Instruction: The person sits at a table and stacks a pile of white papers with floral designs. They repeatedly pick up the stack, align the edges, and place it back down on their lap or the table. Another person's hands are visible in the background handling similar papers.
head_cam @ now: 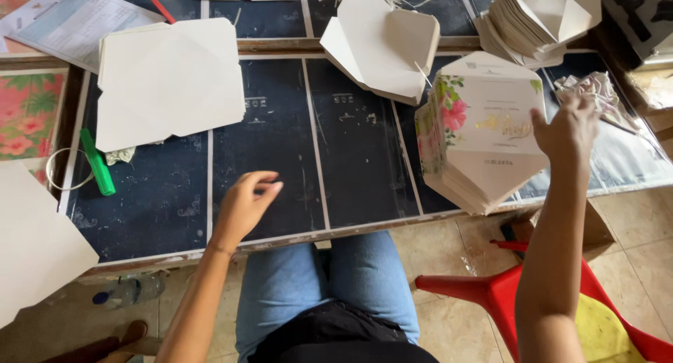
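My left hand [247, 203] hovers over the dark table [280, 146] near its front edge, fingers loosely curled, holding nothing. My right hand [569, 128] reaches out at the right, fingers spread, touching the right edge of a tall stack of cream envelopes with pink flower print [477, 135]. A second pile of plain cream envelopes with open flaps [382, 44] lies behind that stack. A flat stack of white paper sheets [168, 79] rests at the left of the table.
A green marker [98, 163] lies by a wire loop at the left edge. More folded envelopes [536, 19] are stacked at the back right, with crumpled plastic [596, 90] beside them. A red plastic stool [533, 296] stands on the tiled floor at my right.
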